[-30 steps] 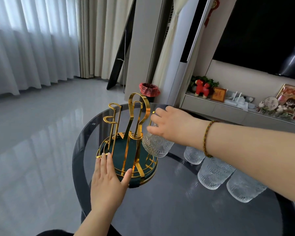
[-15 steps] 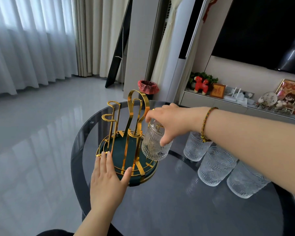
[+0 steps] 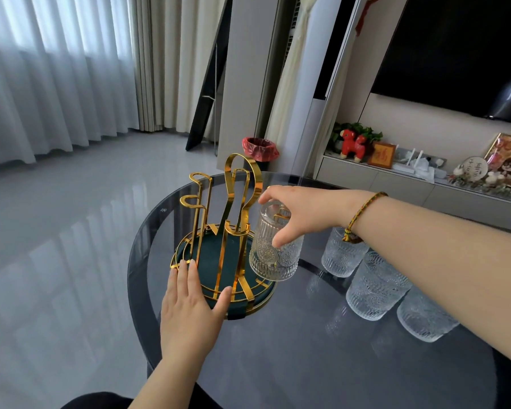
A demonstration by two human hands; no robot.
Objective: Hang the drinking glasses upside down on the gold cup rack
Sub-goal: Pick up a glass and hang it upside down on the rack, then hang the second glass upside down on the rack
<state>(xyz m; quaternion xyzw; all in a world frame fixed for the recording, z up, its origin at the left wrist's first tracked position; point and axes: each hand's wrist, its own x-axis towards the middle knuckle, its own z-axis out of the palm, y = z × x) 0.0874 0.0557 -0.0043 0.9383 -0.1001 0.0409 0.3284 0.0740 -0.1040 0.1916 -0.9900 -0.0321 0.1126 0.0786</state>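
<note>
Legibly, nothing printed: right hand [image 3: 300, 212] grips inverted glass [image 3: 275, 246] on gold rack [image 3: 227, 231]; left hand [image 3: 189, 305] flat, released.

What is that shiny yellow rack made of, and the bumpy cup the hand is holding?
The rack looks like metal with a polished gold finish: thin bent strips that mirror the light. Its dark green base could be painted metal or plastic. The cup in the right hand looks like clear pressed glass: see-through, with ribs and a raised round pattern.
</note>
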